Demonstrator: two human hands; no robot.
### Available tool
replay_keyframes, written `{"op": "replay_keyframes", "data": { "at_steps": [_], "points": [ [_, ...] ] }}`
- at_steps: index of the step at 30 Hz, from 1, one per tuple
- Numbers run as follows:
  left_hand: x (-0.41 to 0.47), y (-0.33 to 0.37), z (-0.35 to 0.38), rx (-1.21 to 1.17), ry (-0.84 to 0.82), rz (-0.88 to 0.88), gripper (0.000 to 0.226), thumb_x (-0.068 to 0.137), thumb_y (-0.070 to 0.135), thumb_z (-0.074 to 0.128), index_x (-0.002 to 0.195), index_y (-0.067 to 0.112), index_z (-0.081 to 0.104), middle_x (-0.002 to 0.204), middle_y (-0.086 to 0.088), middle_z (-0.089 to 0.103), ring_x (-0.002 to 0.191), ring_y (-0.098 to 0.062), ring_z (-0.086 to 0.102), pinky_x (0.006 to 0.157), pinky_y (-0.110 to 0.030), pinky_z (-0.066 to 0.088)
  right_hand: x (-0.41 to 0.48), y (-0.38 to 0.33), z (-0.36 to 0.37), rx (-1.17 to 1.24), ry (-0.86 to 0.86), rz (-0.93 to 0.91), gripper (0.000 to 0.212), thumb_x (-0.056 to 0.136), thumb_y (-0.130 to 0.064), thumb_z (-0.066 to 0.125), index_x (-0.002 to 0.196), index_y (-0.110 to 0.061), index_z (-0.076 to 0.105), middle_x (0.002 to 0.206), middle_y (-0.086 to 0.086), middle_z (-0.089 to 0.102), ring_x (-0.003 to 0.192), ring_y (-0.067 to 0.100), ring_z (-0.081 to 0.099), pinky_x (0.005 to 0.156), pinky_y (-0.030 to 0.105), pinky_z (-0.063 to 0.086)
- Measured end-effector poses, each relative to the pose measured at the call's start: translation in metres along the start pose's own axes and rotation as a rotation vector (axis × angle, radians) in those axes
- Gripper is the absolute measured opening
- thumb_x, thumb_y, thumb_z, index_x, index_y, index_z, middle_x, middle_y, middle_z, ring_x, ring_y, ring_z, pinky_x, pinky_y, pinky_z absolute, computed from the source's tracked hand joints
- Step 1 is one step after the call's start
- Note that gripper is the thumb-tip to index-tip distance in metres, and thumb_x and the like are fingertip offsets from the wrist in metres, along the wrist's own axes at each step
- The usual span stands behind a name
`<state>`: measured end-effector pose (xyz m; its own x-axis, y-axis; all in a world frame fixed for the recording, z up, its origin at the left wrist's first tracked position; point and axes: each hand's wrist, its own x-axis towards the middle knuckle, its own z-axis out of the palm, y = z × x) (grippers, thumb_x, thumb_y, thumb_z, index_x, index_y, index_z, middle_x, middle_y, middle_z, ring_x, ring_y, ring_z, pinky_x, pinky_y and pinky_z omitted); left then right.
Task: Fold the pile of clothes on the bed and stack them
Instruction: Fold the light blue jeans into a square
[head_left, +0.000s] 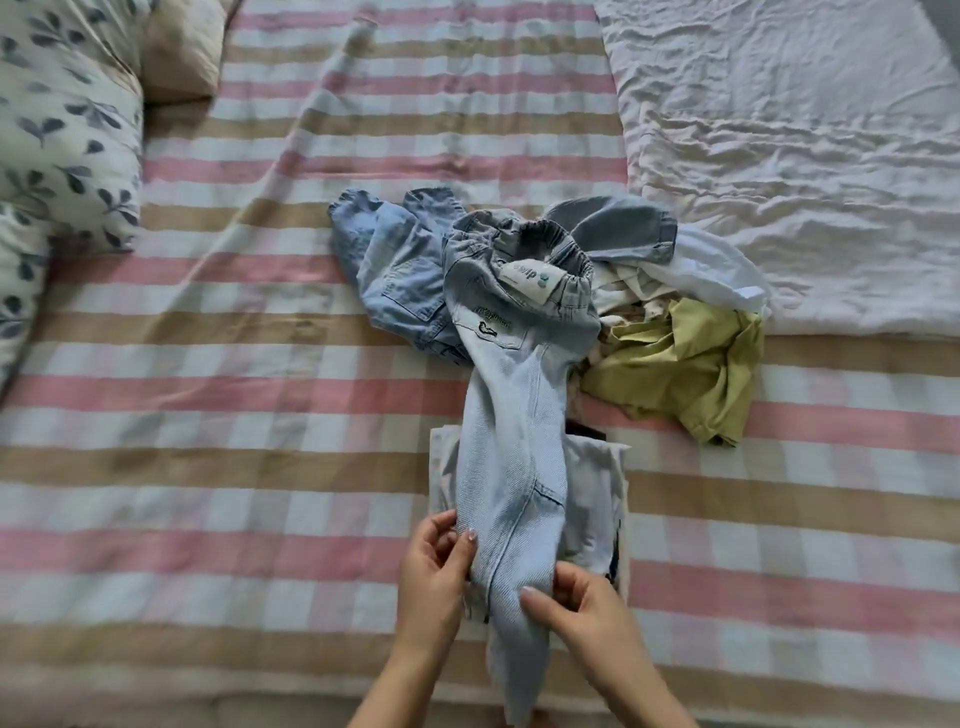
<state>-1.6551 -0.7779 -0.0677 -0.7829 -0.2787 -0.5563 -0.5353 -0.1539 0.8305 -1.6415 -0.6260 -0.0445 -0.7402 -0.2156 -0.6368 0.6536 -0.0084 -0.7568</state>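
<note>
Small light-blue jeans (511, 441) lie stretched from the pile toward me, elastic waistband at the far end with a white label showing. My left hand (434, 571) pinches the left edge of the legs; my right hand (576, 613) grips them from the right. The legs rest on a stack of folded pale clothes (597, 499). Behind is the unfolded pile: another pair of blue jeans (395, 270), a blue denim piece (618, 228), white garments (711, 270) and a crumpled olive-green garment (680, 369).
The bed carries a pink, tan and white striped sheet (234, 415). A wrinkled white blanket (805, 156) covers the far right. Leaf-print pillows (62, 135) and a beige pillow (182, 52) lie at the far left.
</note>
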Motion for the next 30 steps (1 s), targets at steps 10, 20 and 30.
{"op": "replay_keyframes", "data": {
  "at_steps": [10, 20, 30],
  "points": [
    [0.046, -0.044, 0.009, 0.597, -0.072, -0.026, 0.010, 0.081, 0.001, 0.058, 0.085, 0.009, 0.052, 0.078, -0.005, 0.059, 0.077, -0.025, 0.056, 0.068, -0.022, 0.043, 0.054, 0.059, 0.000, -0.451, 0.150, 0.162, 0.012, 0.079, -0.008, 0.065, 0.085, 0.002, 0.064, 0.085, 0.020, 0.068, 0.074, 0.015, 0.058, 0.075, 0.041, 0.049],
    [0.140, 0.054, 0.056, 0.707, 0.029, 0.422, 0.020, 0.083, 0.006, 0.054, 0.103, 0.008, 0.055, 0.090, 0.001, 0.051, 0.084, -0.016, 0.049, 0.076, -0.025, 0.038, 0.148, -0.064, -0.045, -0.546, 0.366, -0.197, 0.014, 0.087, -0.019, 0.058, 0.074, -0.018, 0.063, 0.071, -0.003, 0.067, 0.071, 0.017, 0.063, 0.068, 0.035, 0.051],
    [0.268, 0.070, 0.154, 0.689, -0.239, 0.449, 0.035, 0.085, 0.012, 0.054, 0.120, 0.009, 0.052, 0.113, -0.009, 0.060, 0.105, -0.022, 0.055, 0.090, -0.030, 0.042, 0.317, -0.102, -0.083, -0.678, 0.800, -0.451, 0.062, 0.076, -0.025, 0.072, 0.131, -0.015, 0.045, 0.131, 0.017, 0.037, 0.121, 0.029, 0.035, 0.102, 0.031, 0.026]
  ]
}}
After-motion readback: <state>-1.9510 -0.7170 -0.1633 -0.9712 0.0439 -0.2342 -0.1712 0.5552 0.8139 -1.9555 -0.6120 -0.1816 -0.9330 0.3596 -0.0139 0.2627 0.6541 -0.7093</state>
